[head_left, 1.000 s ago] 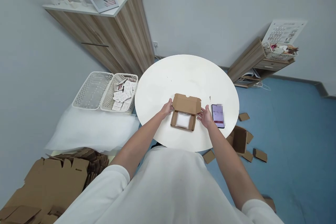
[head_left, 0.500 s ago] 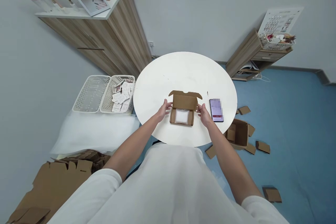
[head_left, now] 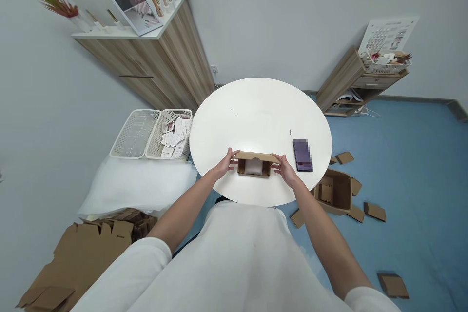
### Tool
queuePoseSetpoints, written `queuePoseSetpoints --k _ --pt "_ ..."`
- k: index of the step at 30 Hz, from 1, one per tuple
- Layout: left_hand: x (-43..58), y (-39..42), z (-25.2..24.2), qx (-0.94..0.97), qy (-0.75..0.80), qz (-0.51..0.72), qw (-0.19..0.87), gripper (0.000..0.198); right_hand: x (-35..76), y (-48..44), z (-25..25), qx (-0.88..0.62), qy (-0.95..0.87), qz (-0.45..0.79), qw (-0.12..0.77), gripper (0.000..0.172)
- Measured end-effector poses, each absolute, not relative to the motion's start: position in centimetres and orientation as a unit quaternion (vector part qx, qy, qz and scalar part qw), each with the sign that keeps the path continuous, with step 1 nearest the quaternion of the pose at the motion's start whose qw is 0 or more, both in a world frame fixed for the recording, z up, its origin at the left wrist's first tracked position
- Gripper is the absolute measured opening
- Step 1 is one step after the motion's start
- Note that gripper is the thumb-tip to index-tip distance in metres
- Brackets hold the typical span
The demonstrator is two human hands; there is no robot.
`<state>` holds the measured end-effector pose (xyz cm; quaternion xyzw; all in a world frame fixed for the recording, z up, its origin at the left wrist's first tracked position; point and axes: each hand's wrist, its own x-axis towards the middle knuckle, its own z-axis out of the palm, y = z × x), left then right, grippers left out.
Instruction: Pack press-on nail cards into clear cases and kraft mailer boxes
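A small brown cardboard box (head_left: 269, 172) stands on the white round table, its hinged lid (head_left: 256, 156) tilted forward and partly lowered. Inside lies a white wrapped packet (head_left: 253, 166), its upper part shaded by the lid. At the lid's left end, my left hand (head_left: 224, 164) pinches the edge, with the other fingers beside the box's side. My right hand (head_left: 285, 169) grips the lid's right end in the same way, fingers bent along that side. A phone (head_left: 302, 156) with a dim screen lies to the right of my right hand.
Left of the table (head_left: 259, 107) stand two white baskets, one with paper cards (head_left: 173, 139). White sheeting (head_left: 139, 185) and flat cardboard (head_left: 87, 253) lie nearer me. On the blue floor at right are an open carton (head_left: 340, 190) and several cardboard pieces. Cabinets line the wall.
The box lid, upright before, has swung forward over the packet with both hands on its ends. The phone screen has dimmed. My view has shifted slightly.
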<state>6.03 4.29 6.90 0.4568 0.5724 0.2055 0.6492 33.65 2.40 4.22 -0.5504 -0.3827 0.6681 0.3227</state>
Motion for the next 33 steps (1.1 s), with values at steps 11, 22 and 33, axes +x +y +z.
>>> queuePoseSetpoints --k 11,22,33 --pt "6.9 1.8 4.9 0.578 0.647 0.153 0.473 0.048 32.8 -0.6 3.2 -0.601 -0.519 0.526 0.305 0.048" --pt "8.1 -0.1 3.0 0.714 0.622 0.106 0.303 0.039 31.6 -2.8 1.6 -0.620 -0.653 0.387 0.199 0.046" --pt "6.7 -2.0 2.1 0.686 0.642 0.089 0.330 0.066 32.2 -3.9 1.9 -0.630 -0.652 0.381 0.181 0.063"
